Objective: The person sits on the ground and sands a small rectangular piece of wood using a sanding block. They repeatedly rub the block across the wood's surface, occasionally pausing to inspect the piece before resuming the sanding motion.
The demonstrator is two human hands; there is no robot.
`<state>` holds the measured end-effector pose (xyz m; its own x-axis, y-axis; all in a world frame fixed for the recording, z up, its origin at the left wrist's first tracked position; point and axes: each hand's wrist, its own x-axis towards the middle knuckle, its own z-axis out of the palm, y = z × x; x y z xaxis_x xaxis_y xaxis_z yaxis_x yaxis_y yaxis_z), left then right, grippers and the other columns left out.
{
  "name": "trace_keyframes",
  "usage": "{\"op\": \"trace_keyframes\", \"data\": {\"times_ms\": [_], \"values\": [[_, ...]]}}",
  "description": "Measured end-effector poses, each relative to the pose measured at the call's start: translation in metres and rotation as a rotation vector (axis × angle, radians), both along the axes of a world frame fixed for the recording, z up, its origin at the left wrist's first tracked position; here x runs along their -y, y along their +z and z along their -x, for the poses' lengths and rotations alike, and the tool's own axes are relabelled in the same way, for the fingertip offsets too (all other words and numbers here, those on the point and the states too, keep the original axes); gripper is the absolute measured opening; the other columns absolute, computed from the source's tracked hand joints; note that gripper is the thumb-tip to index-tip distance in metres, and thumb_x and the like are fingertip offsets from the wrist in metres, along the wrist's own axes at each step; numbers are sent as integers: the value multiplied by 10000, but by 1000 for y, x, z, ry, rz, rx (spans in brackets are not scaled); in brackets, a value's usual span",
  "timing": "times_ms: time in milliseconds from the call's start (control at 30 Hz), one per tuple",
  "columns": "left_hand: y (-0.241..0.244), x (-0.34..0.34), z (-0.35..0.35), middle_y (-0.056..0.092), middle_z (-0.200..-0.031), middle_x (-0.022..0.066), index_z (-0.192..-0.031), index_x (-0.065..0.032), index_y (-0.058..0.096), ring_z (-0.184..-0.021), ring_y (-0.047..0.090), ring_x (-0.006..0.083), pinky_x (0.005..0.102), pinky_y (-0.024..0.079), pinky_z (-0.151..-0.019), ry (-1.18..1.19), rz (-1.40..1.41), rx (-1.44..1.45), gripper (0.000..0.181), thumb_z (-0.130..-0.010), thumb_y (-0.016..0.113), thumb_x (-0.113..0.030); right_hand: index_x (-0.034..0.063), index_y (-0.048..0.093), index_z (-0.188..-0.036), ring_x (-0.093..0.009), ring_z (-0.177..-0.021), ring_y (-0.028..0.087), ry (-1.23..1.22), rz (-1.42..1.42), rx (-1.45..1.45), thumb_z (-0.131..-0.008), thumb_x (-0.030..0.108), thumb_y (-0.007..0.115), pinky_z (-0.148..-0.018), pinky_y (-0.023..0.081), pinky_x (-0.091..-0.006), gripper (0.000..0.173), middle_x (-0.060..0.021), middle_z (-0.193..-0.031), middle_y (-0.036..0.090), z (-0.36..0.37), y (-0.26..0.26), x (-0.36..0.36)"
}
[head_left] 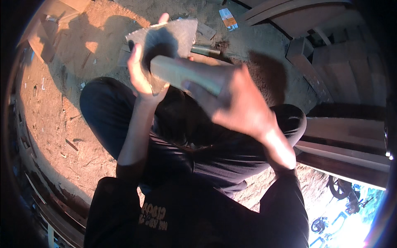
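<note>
My left hand point(141, 77) holds a flat, greyish sheet point(187, 34) with ragged edges, tilted up above my crossed legs. The picture does not settle its material; fingertips show beyond its far edge. My right hand point(245, 105), blurred, grips a pale rectangular block point(173, 69), which looks like wood. The block's end overlaps the sheet's lower part in view and a dark shadow falls across the sheet. Whether block and sheet touch, I cannot tell.
A rod-like piece point(206, 50) lies on the dirt floor beyond my hands, beside dark granular material point(263, 74). Farther off lies a white and orange packet point(228, 19). Wooden furniture parts point(338, 68) stand at right; boards point(40, 43) lean at upper left. Bicycles or motorcycles point(344, 192) are outside, lower right.
</note>
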<state>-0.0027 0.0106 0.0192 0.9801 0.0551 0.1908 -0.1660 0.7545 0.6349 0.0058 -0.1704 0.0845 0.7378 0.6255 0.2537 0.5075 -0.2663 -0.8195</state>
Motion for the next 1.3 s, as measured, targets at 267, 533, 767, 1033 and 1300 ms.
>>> {"op": "trace_keyframes", "data": {"times_ms": [267,533,767,1033,1300], "values": [[-1,0,-4,432,-1393,227,-1495,11,210,-1216,495,396,494,400,-1033,-52,17,-13,786,-913,399,-483,48,650,-1194,-326,-920,698,-48,42,27,-850,66,669,-851,531,-350,345,-204,-1051,684,3,1,-4],[-2,-7,-5,430,-1403,214,-1496,19,199,-1262,467,381,482,414,-1034,-160,118,32,767,-909,420,-423,108,639,-1188,-377,-750,679,-36,-46,190,-845,103,642,-725,564,-423,344,-216,-876,685,0,-12,-5],[-16,-6,-8,443,-1399,177,-1462,34,273,-1269,473,299,431,399,-1047,-65,70,25,674,-906,400,-325,118,667,-1156,-344,-833,687,-82,40,50,-853,123,667,-766,554,-385,303,-188,-954,694,-2,-5,-4],[3,-2,-2,447,-1385,217,-1457,24,286,-1272,460,375,518,413,-1014,-36,-11,-112,811,-834,460,-464,13,658,-1149,-250,-850,709,-56,18,12,-868,131,691,-781,538,-344,307,-176,-960,711,-3,-8,0],[-15,-4,-2,471,-1380,180,-1368,54,410,-1207,534,295,393,401,-1041,-81,171,-43,600,-861,449,-265,18,670,-1088,-255,-774,700,-137,143,11,-856,233,720,-732,534,-346,320,-178,-900,703,-6,-14,-4]]}}
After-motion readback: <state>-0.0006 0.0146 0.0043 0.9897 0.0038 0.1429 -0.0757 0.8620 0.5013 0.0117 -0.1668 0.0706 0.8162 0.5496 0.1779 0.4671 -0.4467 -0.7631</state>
